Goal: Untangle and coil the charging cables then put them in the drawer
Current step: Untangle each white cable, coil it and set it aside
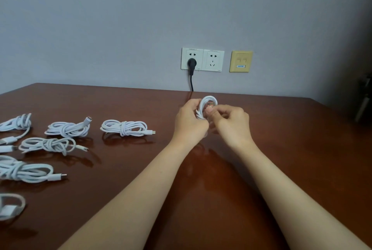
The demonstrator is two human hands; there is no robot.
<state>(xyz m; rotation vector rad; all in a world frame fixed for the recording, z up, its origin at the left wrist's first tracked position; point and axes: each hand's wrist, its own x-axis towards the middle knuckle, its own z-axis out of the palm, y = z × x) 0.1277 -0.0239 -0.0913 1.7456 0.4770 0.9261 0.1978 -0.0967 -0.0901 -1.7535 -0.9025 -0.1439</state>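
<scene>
Currently my left hand (190,118) grips the white cable coil (207,107) at centre frame, just above the table (281,149), while my right hand (231,121) pinches what appears to be the loose end, though my fingers hide it. If either grip slackens, I judge the loops would spring apart and need rewinding. Six bundled cables lie at left frame, the nearest bundle (125,127) well apart from my hands; a black plug (191,62) sits in the wall socket (192,59) behind, nothing obstructs me, and no drawer is visible.

Office: desk (281,149), network wall socket (241,61)
</scene>
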